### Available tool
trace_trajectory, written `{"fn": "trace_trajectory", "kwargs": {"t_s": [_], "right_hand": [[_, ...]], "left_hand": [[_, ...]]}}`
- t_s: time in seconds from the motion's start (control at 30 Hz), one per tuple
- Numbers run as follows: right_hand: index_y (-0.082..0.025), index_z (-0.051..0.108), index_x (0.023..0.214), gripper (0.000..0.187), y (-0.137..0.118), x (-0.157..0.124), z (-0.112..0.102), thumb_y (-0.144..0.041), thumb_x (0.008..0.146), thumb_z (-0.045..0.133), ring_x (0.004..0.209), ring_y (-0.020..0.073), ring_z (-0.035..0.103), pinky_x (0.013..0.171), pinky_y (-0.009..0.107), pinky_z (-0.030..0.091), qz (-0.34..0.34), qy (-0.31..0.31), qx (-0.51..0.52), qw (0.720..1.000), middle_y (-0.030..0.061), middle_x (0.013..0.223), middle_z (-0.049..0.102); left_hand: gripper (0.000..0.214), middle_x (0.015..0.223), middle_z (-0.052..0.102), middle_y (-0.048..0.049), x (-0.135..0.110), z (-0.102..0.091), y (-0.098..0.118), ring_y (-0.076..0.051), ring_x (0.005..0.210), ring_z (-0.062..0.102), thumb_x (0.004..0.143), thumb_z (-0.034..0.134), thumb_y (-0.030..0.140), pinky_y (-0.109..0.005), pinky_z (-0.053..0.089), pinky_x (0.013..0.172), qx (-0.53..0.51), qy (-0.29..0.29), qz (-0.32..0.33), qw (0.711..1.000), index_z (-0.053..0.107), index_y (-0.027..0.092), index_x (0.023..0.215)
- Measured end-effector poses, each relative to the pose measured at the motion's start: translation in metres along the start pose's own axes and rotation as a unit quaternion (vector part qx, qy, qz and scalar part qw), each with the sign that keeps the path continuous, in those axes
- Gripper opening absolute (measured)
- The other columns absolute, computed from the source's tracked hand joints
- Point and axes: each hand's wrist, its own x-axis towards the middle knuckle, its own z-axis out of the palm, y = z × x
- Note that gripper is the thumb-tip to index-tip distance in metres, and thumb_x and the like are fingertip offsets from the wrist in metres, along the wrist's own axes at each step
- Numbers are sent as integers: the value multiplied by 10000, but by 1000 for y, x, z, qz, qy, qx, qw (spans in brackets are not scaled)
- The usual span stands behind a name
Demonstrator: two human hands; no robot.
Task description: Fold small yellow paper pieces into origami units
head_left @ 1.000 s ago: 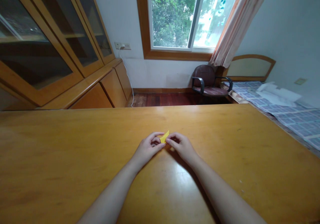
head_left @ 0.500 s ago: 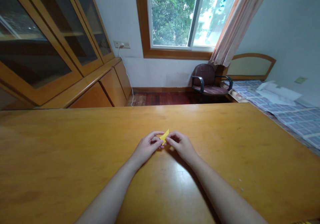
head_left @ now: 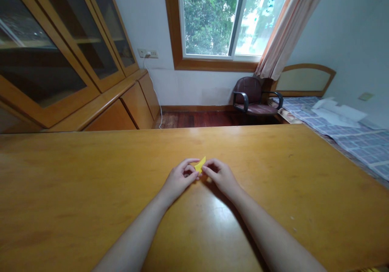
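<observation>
Your left hand [head_left: 181, 177] pinches the small, pointed, yellow paper piece [head_left: 199, 166]; your right hand [head_left: 221, 175] seemingly pinches its three-o'clock edge; you're likely shaping it; the next move needs steady pressure.

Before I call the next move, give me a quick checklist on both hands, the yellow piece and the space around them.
1. Left hand on the yellow piece: ok, its thumb overlaps the piece's lower part.
2. Right hand on the piece: ok, thumb and fingertips at its right side.
3. Piece within the table's edges: ok, well inside the far edge.
4. Piece lifted off the table: cannot tell, the fingers hide its lower end.
5. Creases lined up: cannot tell, too small to read.
6. Chair away from the hands: ok, it stands beyond the table's far edge.
</observation>
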Motion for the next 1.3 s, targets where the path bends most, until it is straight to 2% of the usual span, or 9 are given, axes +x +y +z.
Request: {"fn": "trace_trajectory", "kwargs": {"t_s": [0.13, 0.3, 0.53, 0.73, 0.93, 1.3], "right_hand": [[-172, 659, 824, 154, -1, 0, 0, -326, 827, 652, 721, 170, 631, 699, 289, 480, -7, 3, -11, 1000, 31, 776, 697], [-172, 665, 825, 143, -3, -1, -1, -314, 821, 648, 723, 164, 626, 699, 286, 481, -7, 0, -21, 1000, 26, 785, 698], [-175, 665, 829, 155, -1, -1, 1, -329, 808, 661, 735, 166, 625, 715, 296, 483, -8, 9, -15, 1000, 27, 796, 700], [-181, 656, 824, 155, -1, 0, 2, -332, 793, 668, 719, 164, 618, 684, 284, 476, -4, 18, -2, 1000, 20, 776, 693], [-181, 647, 837, 177, 5, 2, 2, -354, 806, 673, 693, 150, 601, 664, 272, 469, 4, 15, 20, 1000, 6, 758, 667], [-185, 671, 856, 167, 2, 3, 2, -343, 804, 678, 722, 157, 616, 696, 278, 482, 7, 9, 27, 1000, 18, 795, 693]], "left_hand": [[384, 710, 627, 30, 0, 0, 0, -149, 731, 658, 819, 650, 307, -278, 493, 766, -14, -3, 0, 1000, 598, 155, 1167], [425, 689, 582, 49, 1, -1, -3, -123, 662, 582, 770, 722, 321, -243, 447, 676, 15, 11, -4, 1000, 623, 165, 1152], [435, 687, 595, 45, 1, 1, 2, -135, 658, 572, 755, 729, 337, -249, 432, 670, 30, 14, -11, 999, 633, 174, 1147], [434, 680, 600, 45, 2, 1, -1, -131, 631, 568, 751, 741, 342, -240, 418, 637, 29, 17, -18, 999, 640, 178, 1140], [423, 667, 611, 44, 3, 1, -2, -133, 645, 589, 756, 736, 321, -245, 436, 657, 21, 8, -16, 1000, 632, 167, 1135], [409, 660, 608, 44, 5, -1, -1, -148, 655, 610, 727, 747, 338, -262, 449, 675, 2, 35, -26, 999, 628, 164, 1078]]}}
